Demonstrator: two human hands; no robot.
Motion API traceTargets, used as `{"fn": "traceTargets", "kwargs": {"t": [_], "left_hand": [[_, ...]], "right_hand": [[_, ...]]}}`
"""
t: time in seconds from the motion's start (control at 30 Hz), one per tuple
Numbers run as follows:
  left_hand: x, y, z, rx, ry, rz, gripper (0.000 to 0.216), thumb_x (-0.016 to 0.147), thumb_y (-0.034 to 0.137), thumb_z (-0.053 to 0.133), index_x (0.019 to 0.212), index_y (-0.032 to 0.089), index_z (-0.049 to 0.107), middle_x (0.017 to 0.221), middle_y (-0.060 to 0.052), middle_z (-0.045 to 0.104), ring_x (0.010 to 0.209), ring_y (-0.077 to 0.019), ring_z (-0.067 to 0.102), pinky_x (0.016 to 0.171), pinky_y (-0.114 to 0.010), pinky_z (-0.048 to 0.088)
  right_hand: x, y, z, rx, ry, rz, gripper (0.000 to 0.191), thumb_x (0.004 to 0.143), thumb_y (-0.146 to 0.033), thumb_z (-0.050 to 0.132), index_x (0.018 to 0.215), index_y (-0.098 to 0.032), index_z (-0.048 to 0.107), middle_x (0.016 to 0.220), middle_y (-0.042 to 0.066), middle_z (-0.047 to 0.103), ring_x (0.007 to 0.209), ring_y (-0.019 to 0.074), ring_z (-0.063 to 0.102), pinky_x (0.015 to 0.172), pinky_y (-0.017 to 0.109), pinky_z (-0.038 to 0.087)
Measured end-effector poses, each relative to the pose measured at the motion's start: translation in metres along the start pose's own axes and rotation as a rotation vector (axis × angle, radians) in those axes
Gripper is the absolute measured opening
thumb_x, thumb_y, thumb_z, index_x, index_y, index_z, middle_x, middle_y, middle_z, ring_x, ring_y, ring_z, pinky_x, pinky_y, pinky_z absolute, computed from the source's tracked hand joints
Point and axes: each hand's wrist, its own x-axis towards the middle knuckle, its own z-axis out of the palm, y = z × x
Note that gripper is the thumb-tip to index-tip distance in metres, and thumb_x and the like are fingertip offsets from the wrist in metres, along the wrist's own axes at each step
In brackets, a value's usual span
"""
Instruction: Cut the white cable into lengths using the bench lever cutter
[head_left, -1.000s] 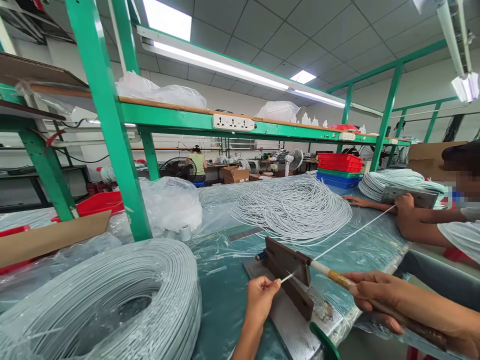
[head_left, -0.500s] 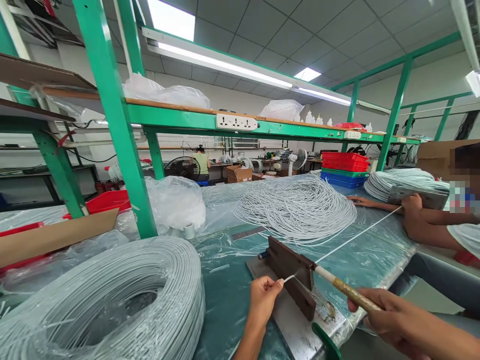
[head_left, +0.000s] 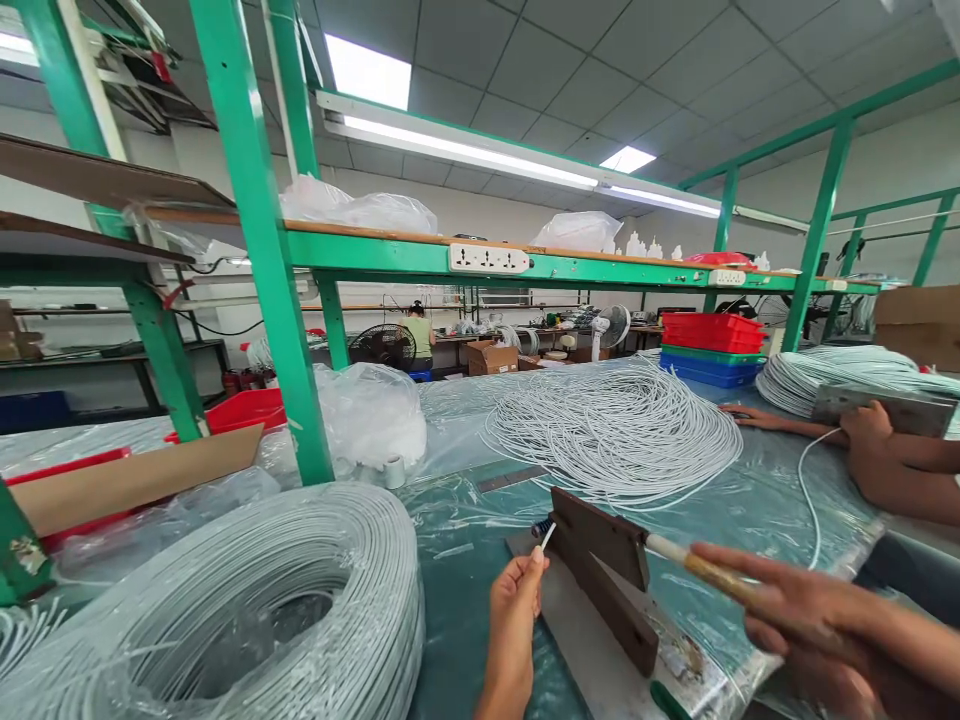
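Pinching the cut wire end between thumb and forefinger, my left hand sits just left of the cutter on the bench, fingers clenched on that short stub, which points up and away. A second ago the wire ran taut through the blade to the co-worker's hand; now the stub is free on my side and the far length droops in a slack curve toward the bench edge. I read that as the cut made and one piece parted.

My right hand rests on the lever handle, fingers stretched along it rather than wrapped; I cannot tell how firmly it grips. The lever has come down low against the base plate.

Left of my arm lies the big wrapped coil. Beyond the cutter a loose heap of cut wire spreads over the plastic sheet. Farther right, the co-worker's hands lie beside another coil, with stacked trays behind, and a person sits at a distant bench.
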Motion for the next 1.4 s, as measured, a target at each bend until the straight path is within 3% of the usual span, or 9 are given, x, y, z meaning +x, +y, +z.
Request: {"fn": "traceTargets", "kwargs": {"t": [0.17, 0.27, 0.37, 0.57, 0.8, 0.97, 1.1, 1.27, 1.4], "left_hand": [[-0.006, 0.003, 0.003, -0.014, 0.051, 0.027, 0.055, 0.055, 0.066, 0.060, 0.068, 0.013, 0.058, 0.048, 0.008, 0.025, 0.049, -0.0068, 0.019, 0.048, -0.021, 0.016], [-0.007, 0.002, 0.005, -0.003, 0.095, 0.021, 0.060, 0.055, 0.070, 0.056, 0.068, 0.012, 0.059, 0.048, 0.008, 0.024, 0.048, -0.0067, 0.019, 0.047, -0.021, 0.015], [-0.005, -0.002, 0.006, -0.005, 0.110, 0.044, 0.062, 0.054, 0.073, 0.053, 0.065, 0.012, 0.058, 0.047, 0.008, 0.023, 0.046, -0.0062, 0.019, 0.046, -0.021, 0.014], [0.002, -0.010, 0.003, -0.055, 0.091, 0.003, 0.063, 0.050, 0.075, 0.054, 0.061, 0.013, 0.057, 0.042, 0.010, 0.020, 0.041, -0.0047, 0.018, 0.042, -0.020, 0.013], [0.008, -0.008, -0.003, -0.156, 0.103, -0.009, 0.060, 0.046, 0.070, 0.062, 0.058, 0.012, 0.058, 0.040, 0.010, 0.025, 0.037, -0.0020, 0.019, 0.039, -0.017, 0.013], [0.007, 0.004, -0.006, -0.213, 0.100, -0.049, 0.060, 0.038, 0.068, 0.067, 0.058, 0.012, 0.058, 0.038, 0.009, 0.030, 0.035, -0.0020, 0.023, 0.037, -0.015, 0.016], [0.002, 0.010, -0.006, -0.261, 0.188, 0.040, 0.059, 0.044, 0.067, 0.066, 0.063, 0.012, 0.060, 0.039, 0.008, 0.033, 0.036, -0.0026, 0.026, 0.036, -0.015, 0.020], [-0.014, 0.035, -0.002, -0.428, 0.264, 0.208, 0.050, 0.050, 0.061, 0.069, 0.065, 0.014, 0.060, 0.038, 0.007, 0.037, 0.038, -0.0036, 0.032, 0.038, -0.014, 0.028], [-0.044, 0.068, 0.015, -0.639, 0.129, 0.195, 0.042, 0.052, 0.053, 0.073, 0.065, 0.016, 0.060, 0.039, 0.007, 0.038, 0.037, -0.0030, 0.034, 0.038, -0.014, 0.030]], "right_hand": [[0.022, -0.084, 0.004, 0.383, -0.133, -0.076, 0.059, 0.074, -0.057, 0.045, 0.112, -0.013, 0.050, 0.090, 0.016, 0.063, 0.074, 0.0179, 0.061, 0.064, 0.023, 0.049], [0.066, -0.119, 0.012, 0.336, -0.254, -0.216, 0.069, 0.075, -0.067, 0.033, 0.114, -0.012, 0.046, 0.095, 0.018, 0.062, 0.090, 0.0245, 0.059, 0.077, 0.031, 0.046], [0.123, -0.146, 0.024, 0.225, -0.241, -0.324, 0.071, 0.074, -0.069, 0.030, 0.115, -0.013, 0.043, 0.097, 0.018, 0.062, 0.096, 0.0254, 0.057, 0.080, 0.034, 0.042], [0.224, -0.169, 0.048, 0.135, -0.152, -0.296, 0.068, 0.077, -0.065, 0.035, 0.122, -0.013, 0.033, 0.100, 0.015, 0.061, 0.094, 0.0222, 0.057, 0.068, 0.030, 0.042], [0.271, -0.165, 0.080, -0.010, 0.011, -0.310, 0.045, 0.086, -0.045, 0.040, 0.118, -0.014, 0.042, 0.109, 0.010, 0.052, 0.092, 0.0208, 0.053, 0.082, 0.043, 0.041], [0.250, -0.145, 0.105, -0.116, 0.112, -0.561, 0.049, 0.078, -0.029, 0.057, 0.122, -0.019, 0.038, 0.115, 0.009, 0.047, 0.103, 0.0217, 0.046, 0.090, 0.042, 0.034], [0.186, -0.109, 0.107, -0.176, 0.015, -0.735, 0.051, 0.075, -0.027, 0.058, 0.122, -0.022, 0.038, 0.087, 0.002, 0.057, 0.081, 0.0138, 0.054, 0.080, 0.029, 0.041], [0.094, -0.043, 0.085, -0.398, -0.380, -0.509, 0.025, 0.076, -0.037, 0.051, 0.076, -0.013, 0.059, 0.052, -0.001, 0.054, 0.041, 0.0097, 0.049, 0.041, 0.020, 0.038], [0.059, 0.004, 0.073, -0.683, -0.522, -0.479, 0.020, 0.074, -0.024, 0.056, 0.093, -0.018, 0.061, 0.060, -0.003, 0.055, 0.052, 0.0082, 0.052, 0.045, 0.016, 0.037]]}}
